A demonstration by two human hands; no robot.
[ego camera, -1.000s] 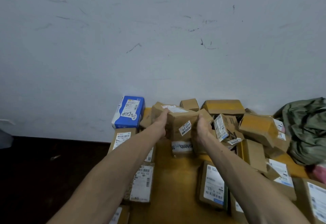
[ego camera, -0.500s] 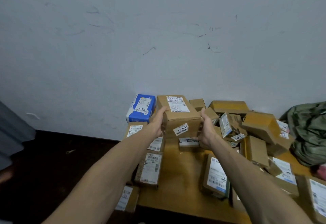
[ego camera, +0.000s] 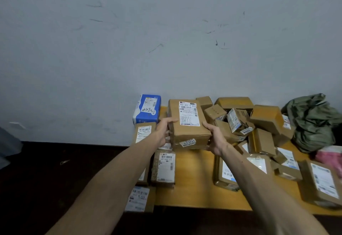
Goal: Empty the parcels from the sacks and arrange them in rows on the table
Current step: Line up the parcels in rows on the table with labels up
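Note:
A brown cardboard parcel [ego camera: 188, 125] with a white shipping label on top is held above the wooden table [ego camera: 194, 196]. My left hand [ego camera: 162, 133] grips its left side and my right hand [ego camera: 215, 140] grips its right side, fingers curled under it. A blue parcel [ego camera: 147, 109] stands at the table's back left corner. Flat labelled parcels [ego camera: 164, 168] lie in a column along the left edge. A jumbled heap of brown parcels [ego camera: 240, 121] fills the back right. A crumpled green sack [ego camera: 312, 121] lies at the far right.
A scuffed white wall rises right behind the table. Dark floor lies left of and in front of the table. More labelled parcels [ego camera: 320, 181] sit near the front right edge, with something pink [ego camera: 329, 158] beside the sack. Bare wood shows in the table's front middle.
Both hands have lifted the brown parcel out of the heap and drawn it nearer to me, tilting its labelled top into view. The camera has swung left and downward a little.

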